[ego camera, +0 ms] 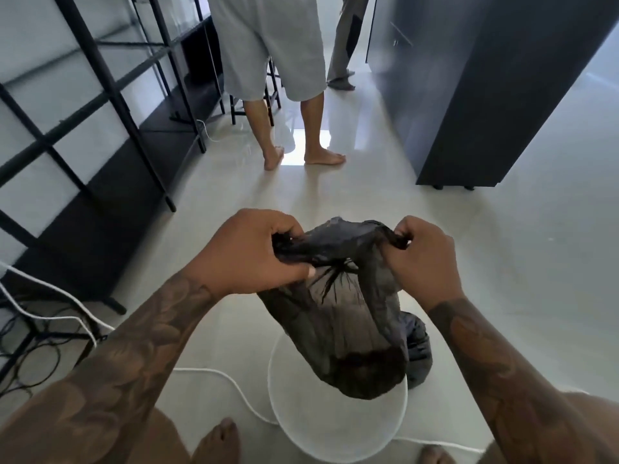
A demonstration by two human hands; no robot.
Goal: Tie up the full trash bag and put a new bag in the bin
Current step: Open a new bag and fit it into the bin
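A thin black trash bag (348, 329) hangs in the air above a round white bin (321, 426) on the floor, its lower end dark with contents. My left hand (248, 252) grips one bunched corner of the bag's top. My right hand (422, 259) pinches the other corner, and the plastic is stretched between them. A twisted gather shows just below the stretched part. Behind the hanging bag, a second dark plastic bundle (418, 349) lies beside the bin's right side.
A black metal shelf frame (110, 105) lines the left wall, with cables (40, 339) on the floor under it. A white cord (234, 390) runs past the bin. A person in grey shorts (278, 61) stands barefoot ahead. A dark cabinet (469, 95) fills the right.
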